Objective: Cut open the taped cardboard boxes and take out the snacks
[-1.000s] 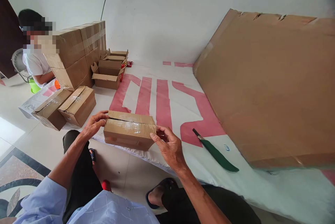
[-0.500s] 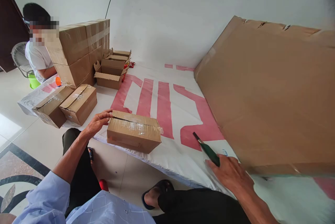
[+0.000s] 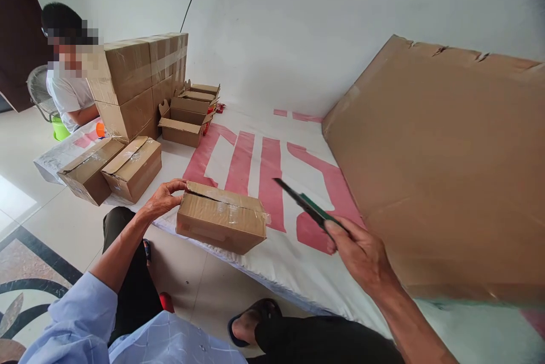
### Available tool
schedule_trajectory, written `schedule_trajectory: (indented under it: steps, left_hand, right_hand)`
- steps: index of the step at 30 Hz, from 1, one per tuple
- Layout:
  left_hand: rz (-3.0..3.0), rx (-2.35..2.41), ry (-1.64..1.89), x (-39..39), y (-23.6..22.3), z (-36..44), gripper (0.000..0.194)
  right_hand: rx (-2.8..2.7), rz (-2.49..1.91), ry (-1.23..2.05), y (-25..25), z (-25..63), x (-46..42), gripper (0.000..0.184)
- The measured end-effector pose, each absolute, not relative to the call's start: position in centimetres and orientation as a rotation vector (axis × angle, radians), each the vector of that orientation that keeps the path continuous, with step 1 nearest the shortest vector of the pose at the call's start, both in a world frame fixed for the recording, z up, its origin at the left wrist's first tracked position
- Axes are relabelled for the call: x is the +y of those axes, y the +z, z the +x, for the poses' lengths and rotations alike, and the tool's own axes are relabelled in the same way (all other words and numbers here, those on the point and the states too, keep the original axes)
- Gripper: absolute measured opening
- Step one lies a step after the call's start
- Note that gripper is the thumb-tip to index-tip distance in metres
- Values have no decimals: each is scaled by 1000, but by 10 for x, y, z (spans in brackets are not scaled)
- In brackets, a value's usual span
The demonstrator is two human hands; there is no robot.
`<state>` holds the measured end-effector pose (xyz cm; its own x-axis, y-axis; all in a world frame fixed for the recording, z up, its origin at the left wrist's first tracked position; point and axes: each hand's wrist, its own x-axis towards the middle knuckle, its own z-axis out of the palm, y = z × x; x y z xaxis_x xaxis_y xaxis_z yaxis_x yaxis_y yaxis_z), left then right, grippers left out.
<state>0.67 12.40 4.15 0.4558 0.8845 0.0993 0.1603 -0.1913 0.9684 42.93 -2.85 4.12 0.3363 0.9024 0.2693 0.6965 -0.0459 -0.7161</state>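
A taped cardboard box lies at the near edge of the cloth-covered table. My left hand grips its left end, fingertips at the top corner where the flap is slightly raised. Clear tape runs along the box's top seam, with a loose end at the right. My right hand is closed around a green utility knife. The knife is raised above the table to the right of the box, blade out and pointing left; it does not touch the box.
Two more taped boxes sit to the left. Behind them are stacked large cartons and open small boxes with red packets. A large cardboard sheet or carton stands at the right. Another person sits at far left.
My right hand has lifted the utility knife and brought it up and left, nearer the box. My left hand stays on the box's left end. The whole view has shifted slightly.
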Motion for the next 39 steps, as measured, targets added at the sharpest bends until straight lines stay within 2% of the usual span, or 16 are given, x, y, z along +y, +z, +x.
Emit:
schedule_trajectory:
  steps: [3, 9, 21, 29, 36, 39]
  left_hand:
    - [1646, 852, 856, 123, 44, 6, 35]
    - [1679, 852, 836, 123, 46, 4, 33]
    - [1740, 856, 805, 123, 46, 4, 36]
    - [1670, 797, 829, 125, 47, 3, 43]
    - [1683, 761, 830, 129, 51, 3, 39]
    - [1670, 778, 820, 132, 46, 1, 44]
  right_hand:
    - [-1599, -1619, 567, 90, 380, -8, 43]
    - [-1949, -1443, 529, 135, 332, 27, 48]
    - [-2236, -1478, 423, 148, 315, 46, 40]
    - [-2441, -1754, 293, 179, 303, 47, 33]
    - [-2481, -1880, 200, 177, 330, 37, 36]
    - [-2425, -1887, 201, 170, 351, 28, 35]
